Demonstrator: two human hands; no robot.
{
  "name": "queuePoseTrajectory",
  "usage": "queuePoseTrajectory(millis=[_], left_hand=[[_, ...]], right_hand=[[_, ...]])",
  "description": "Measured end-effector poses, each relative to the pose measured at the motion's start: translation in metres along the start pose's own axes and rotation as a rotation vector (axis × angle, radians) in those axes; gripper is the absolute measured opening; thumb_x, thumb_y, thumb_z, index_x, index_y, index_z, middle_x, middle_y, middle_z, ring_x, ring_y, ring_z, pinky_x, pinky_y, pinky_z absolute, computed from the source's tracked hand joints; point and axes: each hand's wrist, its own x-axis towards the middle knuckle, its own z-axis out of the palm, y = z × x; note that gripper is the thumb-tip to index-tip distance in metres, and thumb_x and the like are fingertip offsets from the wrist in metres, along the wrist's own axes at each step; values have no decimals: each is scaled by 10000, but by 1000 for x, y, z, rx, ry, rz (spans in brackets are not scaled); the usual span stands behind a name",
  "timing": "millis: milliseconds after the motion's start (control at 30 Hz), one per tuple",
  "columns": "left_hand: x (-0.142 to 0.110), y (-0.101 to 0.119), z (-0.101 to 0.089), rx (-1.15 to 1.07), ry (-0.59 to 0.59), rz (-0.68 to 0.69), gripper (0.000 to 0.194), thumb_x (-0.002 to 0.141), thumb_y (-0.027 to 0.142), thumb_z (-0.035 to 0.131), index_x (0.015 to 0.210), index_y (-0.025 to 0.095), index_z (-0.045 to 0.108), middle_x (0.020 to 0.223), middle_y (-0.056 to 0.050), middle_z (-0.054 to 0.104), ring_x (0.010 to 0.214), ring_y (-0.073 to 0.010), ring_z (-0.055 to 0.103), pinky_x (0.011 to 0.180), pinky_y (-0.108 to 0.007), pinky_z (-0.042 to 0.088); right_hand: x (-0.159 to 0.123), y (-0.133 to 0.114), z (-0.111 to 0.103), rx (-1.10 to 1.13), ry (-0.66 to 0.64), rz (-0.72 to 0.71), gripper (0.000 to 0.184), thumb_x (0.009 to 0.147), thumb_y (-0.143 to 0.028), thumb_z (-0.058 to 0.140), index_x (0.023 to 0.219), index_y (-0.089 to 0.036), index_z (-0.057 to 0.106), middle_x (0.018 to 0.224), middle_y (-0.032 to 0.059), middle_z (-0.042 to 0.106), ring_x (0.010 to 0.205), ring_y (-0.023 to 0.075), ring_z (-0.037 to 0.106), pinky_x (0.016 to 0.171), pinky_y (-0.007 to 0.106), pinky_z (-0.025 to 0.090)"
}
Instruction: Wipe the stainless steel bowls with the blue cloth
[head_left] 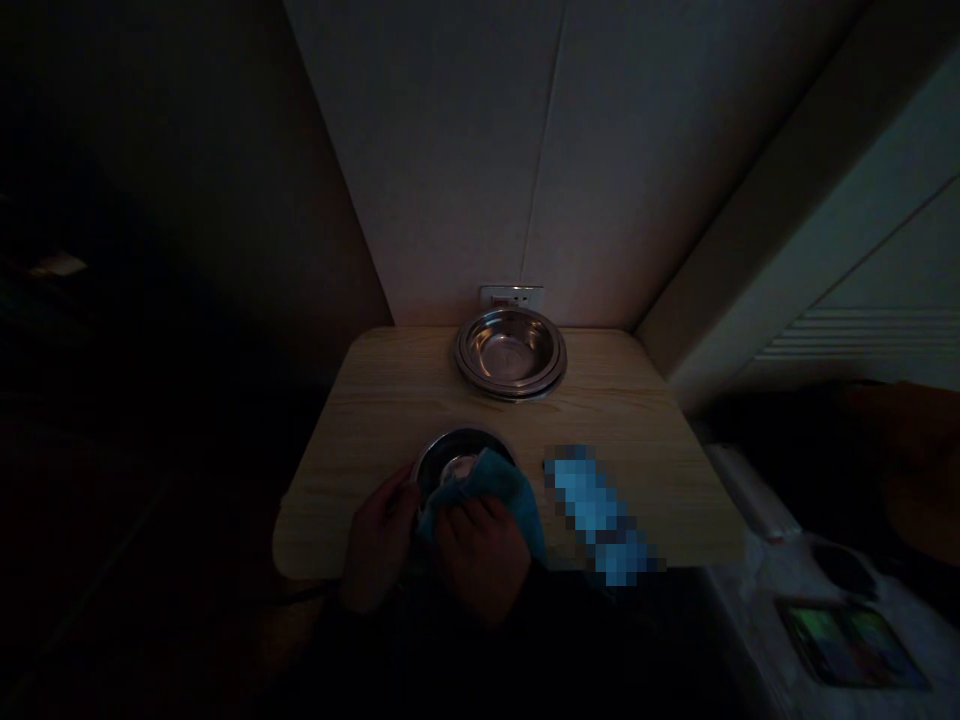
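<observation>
Round and shiny, dark along its inner wall with a pale glint at the bottom, the metal bowl (459, 443) is sitting near the front edge of the wooden table (645, 420); the left hand (381, 540) is gripping its left rim while the right hand (484, 555), close beside, is clutching a blue-green cloth (519, 492) against it. Wood is stretching leftward to the table's rounded corner, and a strip is separating the bowl from stacked metal dishes (511, 360) behind, while a pixelated blue object (596, 508) is limiting room rightward.
</observation>
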Motion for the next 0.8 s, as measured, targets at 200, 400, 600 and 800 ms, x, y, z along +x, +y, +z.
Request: queuePoseTrajectory(millis=[200,400,600,800], left_hand=[[7,11,3,-33,-20,50,528,692,437,556,1080,87,638,1091,-107,683,992,-235,622,855,-314,482],[9,10,7,42,9,69,481,730,422,523,1077,115,650,1116,-99,675,999,-238,626,854,-330,488],[12,10,3,75,-2,116,474,736,429,528,1072,120,655,1113,-97,676,1015,-236,618,874,-332,478],[15,12,8,43,29,115,481,716,457,539,1034,116,658,1067,-110,687,968,-239,628,858,-343,481]], right_hand=[[-14,21,-12,43,-28,-124,163,839,-286,575,927,-152,605,847,54,669,804,197,571,732,357,366],[-2,4,0,-1,-1,3,96,826,-255,586,786,-167,590,739,42,638,731,197,562,653,345,358],[-6,8,2,20,40,-21,110,840,-273,574,826,-166,594,761,39,646,742,191,560,674,341,366],[-14,23,-15,35,-61,-89,144,845,-295,567,870,-160,611,801,55,663,787,196,571,721,346,370]])
